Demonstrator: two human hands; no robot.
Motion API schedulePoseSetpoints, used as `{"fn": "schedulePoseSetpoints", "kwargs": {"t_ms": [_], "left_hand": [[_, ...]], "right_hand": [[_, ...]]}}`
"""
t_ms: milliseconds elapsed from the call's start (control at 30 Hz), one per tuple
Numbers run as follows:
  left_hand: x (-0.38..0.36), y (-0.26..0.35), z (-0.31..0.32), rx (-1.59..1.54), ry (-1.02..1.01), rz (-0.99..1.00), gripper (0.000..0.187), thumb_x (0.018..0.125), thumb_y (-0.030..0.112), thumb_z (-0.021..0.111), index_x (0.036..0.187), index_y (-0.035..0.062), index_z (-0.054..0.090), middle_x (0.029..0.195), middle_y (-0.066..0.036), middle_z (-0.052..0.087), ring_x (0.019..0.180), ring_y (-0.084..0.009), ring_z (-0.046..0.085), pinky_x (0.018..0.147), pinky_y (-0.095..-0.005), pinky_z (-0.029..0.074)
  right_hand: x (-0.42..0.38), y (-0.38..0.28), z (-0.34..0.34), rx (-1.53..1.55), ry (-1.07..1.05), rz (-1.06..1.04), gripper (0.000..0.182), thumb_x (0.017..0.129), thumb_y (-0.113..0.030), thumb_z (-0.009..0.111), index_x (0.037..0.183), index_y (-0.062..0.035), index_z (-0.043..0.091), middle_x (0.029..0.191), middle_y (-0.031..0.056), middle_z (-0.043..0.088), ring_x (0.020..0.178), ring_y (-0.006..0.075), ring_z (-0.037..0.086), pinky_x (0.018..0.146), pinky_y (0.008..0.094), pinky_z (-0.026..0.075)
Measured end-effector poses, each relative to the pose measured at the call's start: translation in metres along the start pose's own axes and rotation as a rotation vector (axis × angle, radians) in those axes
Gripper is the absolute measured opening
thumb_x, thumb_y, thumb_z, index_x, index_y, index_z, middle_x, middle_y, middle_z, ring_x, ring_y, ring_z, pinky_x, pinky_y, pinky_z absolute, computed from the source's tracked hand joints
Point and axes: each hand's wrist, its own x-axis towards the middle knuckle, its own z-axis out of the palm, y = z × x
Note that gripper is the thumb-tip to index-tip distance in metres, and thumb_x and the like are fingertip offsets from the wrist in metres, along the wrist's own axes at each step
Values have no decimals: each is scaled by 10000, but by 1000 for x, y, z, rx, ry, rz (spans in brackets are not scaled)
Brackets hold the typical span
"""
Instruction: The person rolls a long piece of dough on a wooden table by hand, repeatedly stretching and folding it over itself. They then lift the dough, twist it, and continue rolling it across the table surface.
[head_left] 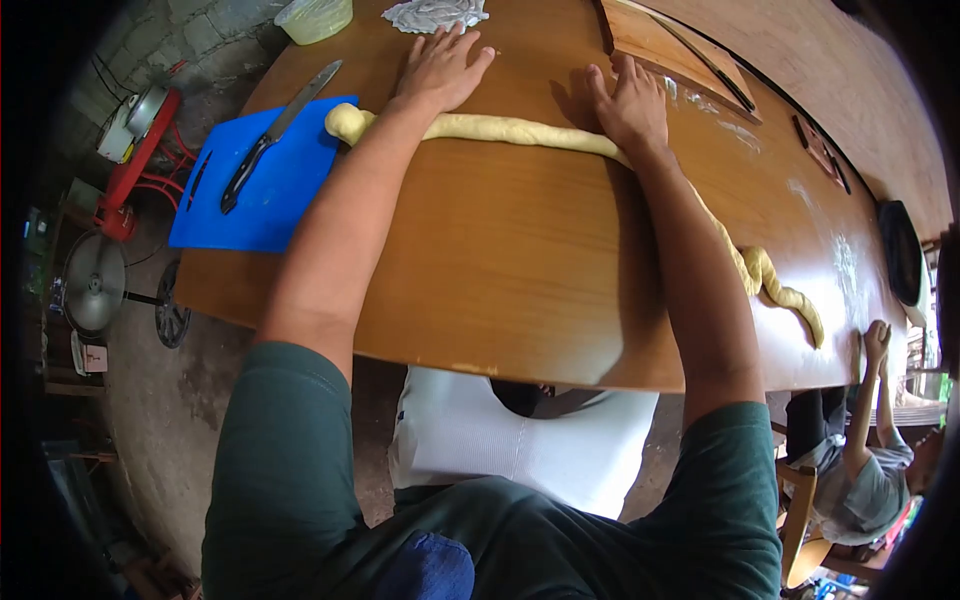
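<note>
A long rope of pale yellow dough (520, 130) lies across the brown table, its thick rounded end resting at the corner of a blue cutting board (262, 215). My left hand (443, 72) is open just beyond the rope, thumb and fingers apart, with the left forearm crossing above the dough. Farther right, my right hand (632, 108) is also open, its fingers pointing to the far edge, and the wrist hides part of the rope. Past my right arm the dough runs on, twists into a loop and ends in a tail. Neither hand holds anything.
A black-handled knife (265, 145) lies on the blue board. Crumpled plastic (435, 14) and a tub (314, 18) sit at the far side. A wooden board (680, 55) with a thin stick is at the back right. Another person (865, 470) sits right.
</note>
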Motion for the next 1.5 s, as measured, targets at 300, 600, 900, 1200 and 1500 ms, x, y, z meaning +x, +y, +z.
{"fn": "schedulePoseSetpoints", "kwargs": {"t_ms": [300,600,900,1200,1500], "left_hand": [[-23,28,-25,-102,145,112,489,1103,452,481,1329,78,701,1488,-167,639,1384,-362,579,1200,-468,409],[-144,74,-53,134,-97,112,634,1077,560,459,1556,161,573,1657,-131,494,1513,-307,480,1247,-538,349],[-254,139,-99,-297,-61,442,293,977,267,752,1164,64,654,1112,-124,699,1111,-367,650,983,-483,505],[-207,65,-132,19,-316,378,596,931,484,778,1408,152,649,1441,-122,639,1441,-343,500,1217,-513,356],[-255,74,-143,93,39,304,404,959,330,766,1286,117,661,1295,-127,692,1207,-340,635,1036,-471,454]], "right_hand": [[5,-5,-3,74,-51,-89,409,1080,-434,543,1181,-54,656,1162,150,756,1218,353,671,1073,462,494],[-94,-27,-41,-15,-134,-138,617,1092,-587,417,1436,-118,622,1527,113,616,1444,323,539,1210,500,386],[-223,-30,-132,-105,-128,-404,252,971,-314,707,1154,-142,686,1088,72,688,1157,284,648,1009,470,475],[-207,62,-177,-320,-163,-213,306,1011,-328,683,1287,-199,722,1253,62,717,1271,279,636,1077,472,464],[-247,-106,-134,160,-78,-550,345,1030,-255,605,1288,-31,653,1269,170,686,1216,362,641,1143,482,452]]}}
